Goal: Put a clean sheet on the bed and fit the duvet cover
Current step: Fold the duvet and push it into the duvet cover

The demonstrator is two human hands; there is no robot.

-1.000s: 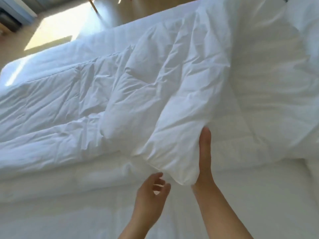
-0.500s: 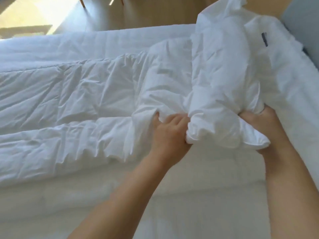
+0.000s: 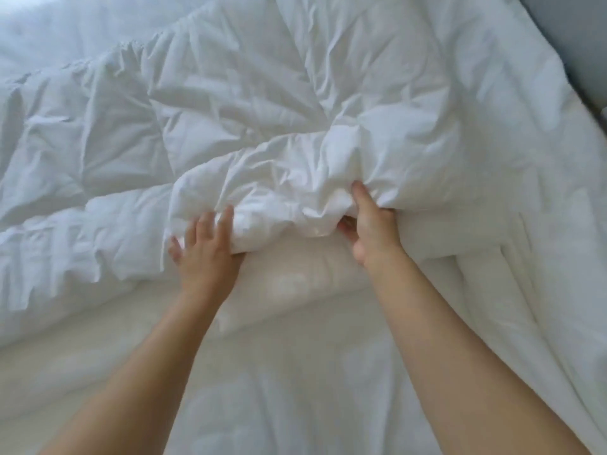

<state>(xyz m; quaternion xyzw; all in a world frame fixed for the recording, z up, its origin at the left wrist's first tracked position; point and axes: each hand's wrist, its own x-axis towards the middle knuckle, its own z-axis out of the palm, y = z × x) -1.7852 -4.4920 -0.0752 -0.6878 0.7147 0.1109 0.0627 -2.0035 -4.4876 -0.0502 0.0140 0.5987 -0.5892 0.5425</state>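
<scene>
left hand point(image 3: 203, 249) flat on duvet point(image 3: 262, 110) | right hand point(image 3: 369, 224) grasping duvet fold | sheet point(image 3: 295, 389) beneath | perhaps grey wall point(image 3: 574, 44) top right

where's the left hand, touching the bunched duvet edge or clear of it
Touching. The head view shows the left hand with its fingers spread on the bunched edge of the duvet, with no gap between them.
</scene>
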